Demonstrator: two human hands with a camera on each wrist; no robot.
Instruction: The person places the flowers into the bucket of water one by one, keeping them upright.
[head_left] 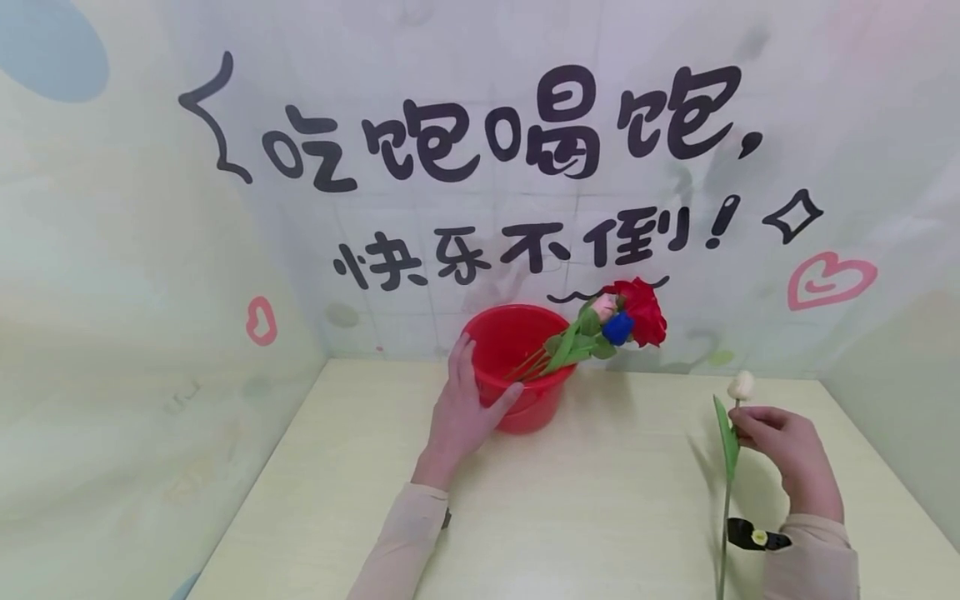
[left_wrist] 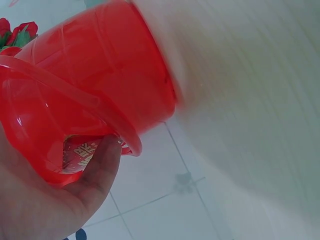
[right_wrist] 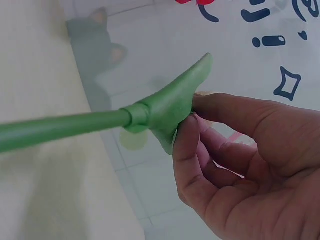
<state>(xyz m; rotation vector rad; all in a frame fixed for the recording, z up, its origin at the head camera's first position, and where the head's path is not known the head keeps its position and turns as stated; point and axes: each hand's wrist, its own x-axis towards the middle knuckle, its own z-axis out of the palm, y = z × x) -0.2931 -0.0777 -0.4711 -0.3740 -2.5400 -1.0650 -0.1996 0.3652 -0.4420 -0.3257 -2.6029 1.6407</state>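
A red plastic bucket stands at the back middle of the table. My left hand grips its near left rim, thumb over the front edge; the left wrist view shows a digit pressed by the label under the bucket's handle. Inside lean several artificial flowers: a red rose, a blue bud and a pale pink bud, stems down in the bucket. On the right, my right hand pinches a white tulip just below its bloom. Its green leaf and stem hang down from the fingers.
The pale wooden table ends at a printed cloth backdrop with large dark lettering. Side cloths close in the left and right. The flower heads overhang the bucket's right rim.
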